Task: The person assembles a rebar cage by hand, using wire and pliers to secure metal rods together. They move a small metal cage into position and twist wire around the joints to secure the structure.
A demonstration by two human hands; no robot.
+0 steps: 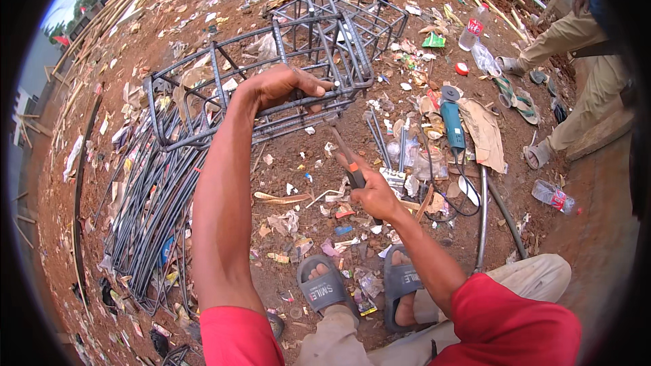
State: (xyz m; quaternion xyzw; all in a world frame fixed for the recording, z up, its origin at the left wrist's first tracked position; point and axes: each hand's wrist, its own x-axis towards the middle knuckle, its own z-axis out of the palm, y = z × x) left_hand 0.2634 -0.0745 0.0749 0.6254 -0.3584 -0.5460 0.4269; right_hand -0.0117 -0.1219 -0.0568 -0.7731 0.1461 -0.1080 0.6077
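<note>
My left hand (288, 88) reaches forward and is closed round a bar at the near side of a rebar cage (220, 91). The cage is made of long steel bars with square stirrups and lies ahead of me, angled up to the right. Closer to me, my right hand (371, 193) grips pliers (354, 168) with a dark metal front and black-and-orange handles. Their tip points up toward the cage, just below the left hand. Whether the tip touches a bar or wire, I cannot tell.
Loose steel rods (152, 210) lie in a bundle at the left. A teal angle grinder (452, 122) with its cord rests right, near a metal pipe (483, 217) and plastic bottles (553, 196). Another person's legs (583, 88) show at far right. Litter covers the soil.
</note>
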